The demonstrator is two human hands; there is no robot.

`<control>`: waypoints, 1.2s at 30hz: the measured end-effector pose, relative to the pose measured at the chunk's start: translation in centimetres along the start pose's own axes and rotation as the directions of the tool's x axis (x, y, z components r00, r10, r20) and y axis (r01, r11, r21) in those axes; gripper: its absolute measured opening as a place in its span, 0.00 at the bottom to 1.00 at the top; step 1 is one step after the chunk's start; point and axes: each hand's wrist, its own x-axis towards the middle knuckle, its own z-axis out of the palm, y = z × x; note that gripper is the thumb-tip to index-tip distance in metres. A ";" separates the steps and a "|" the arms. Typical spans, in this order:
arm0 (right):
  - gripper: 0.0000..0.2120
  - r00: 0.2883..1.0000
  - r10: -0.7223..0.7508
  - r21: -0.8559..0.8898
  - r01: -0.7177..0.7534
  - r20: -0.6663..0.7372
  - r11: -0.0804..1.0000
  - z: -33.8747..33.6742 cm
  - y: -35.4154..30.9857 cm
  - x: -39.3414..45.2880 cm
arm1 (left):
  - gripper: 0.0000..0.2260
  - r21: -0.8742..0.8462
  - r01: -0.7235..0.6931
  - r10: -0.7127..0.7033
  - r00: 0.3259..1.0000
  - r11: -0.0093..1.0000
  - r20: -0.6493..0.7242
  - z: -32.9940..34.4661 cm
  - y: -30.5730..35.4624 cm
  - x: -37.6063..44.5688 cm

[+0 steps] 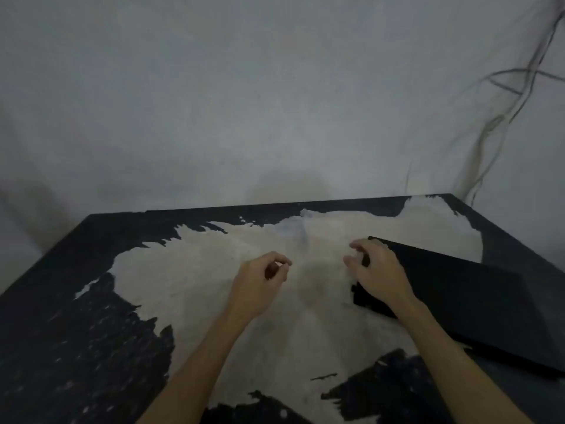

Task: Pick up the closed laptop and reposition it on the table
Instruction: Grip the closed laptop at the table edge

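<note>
The closed black laptop (pixel 464 301) lies at an angle on the right side of the table (pixel 76 301), a worn black top with a large pale patch. My right hand (pixel 379 273) is over the laptop's left edge, with its fingers spread and curled past that edge above the pale patch. I see no finger tucked under the laptop. My left hand (pixel 260 283) hovers over the pale middle of the table, to the left of the laptop and apart from it. Its fingers are loosely curled and it holds nothing.
A grey-white wall (pixel 244 102) stands right behind the table's far edge. Thin cables (pixel 501 117) hang down the wall at the back right corner. The laptop's right corner reaches close to the table's right edge.
</note>
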 end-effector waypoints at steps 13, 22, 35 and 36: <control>0.36 0.976 0.218 -0.347 -0.194 0.030 0.918 -2.3 9.3 4.5 | 0.06 -0.085 -0.086 0.098 0.983 0.993 0.153 12.0 2.3 6.2; 0.30 0.972 0.230 -0.321 -0.230 -0.039 0.919 -1.6 10.6 6.3 | 0.05 -0.132 -0.044 0.063 0.987 0.990 0.147 15.1 2.3 8.8; 0.29 0.979 0.160 -0.300 -0.192 -0.128 0.934 -2.2 9.9 6.3 | 0.12 -0.088 0.100 -0.065 0.940 0.991 0.335 16.9 5.8 7.9; 0.29 0.980 0.153 -0.309 -0.185 -0.126 0.933 -2.2 9.8 6.3 | 0.12 -0.077 0.098 -0.068 0.943 0.992 0.324 17.0 6.0 7.8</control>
